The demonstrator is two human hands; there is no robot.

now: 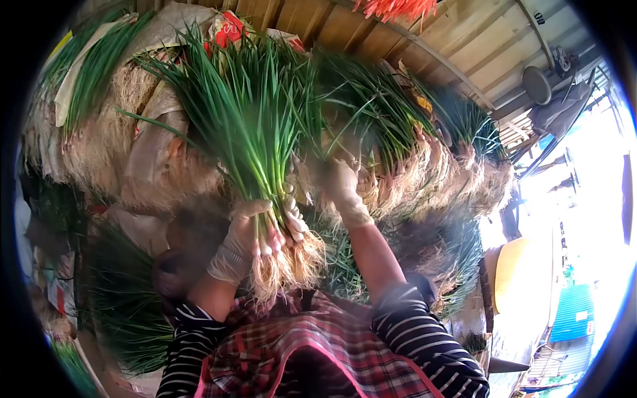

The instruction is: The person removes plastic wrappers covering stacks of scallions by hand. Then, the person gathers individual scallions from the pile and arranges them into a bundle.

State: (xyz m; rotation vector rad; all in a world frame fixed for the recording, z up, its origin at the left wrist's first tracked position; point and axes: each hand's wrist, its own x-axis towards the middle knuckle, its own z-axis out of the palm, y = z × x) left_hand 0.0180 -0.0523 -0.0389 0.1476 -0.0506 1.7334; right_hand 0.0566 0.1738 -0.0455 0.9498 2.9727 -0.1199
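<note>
My gloved left hand (240, 233) is closed around a bunch of green onions (264, 169) just above their white bulbs. The long leaves point up and away, and the pale, stringy roots hang toward my lap. To the right, my gloved right hand (340, 186) reaches to the near side of another heap of green onions (378, 116). A blurry patch covers its fingers, so their grip is hidden. Pale roots of that heap lie just right of this hand.
More green onions (109, 66) are stacked at the left with sacking (166, 30) among them. Loose leaves (123, 298) lie low on the left. A plaid apron (305, 345) covers my lap. A fan (536, 85) stands upper right, and a blue panel (572, 313) is at far right.
</note>
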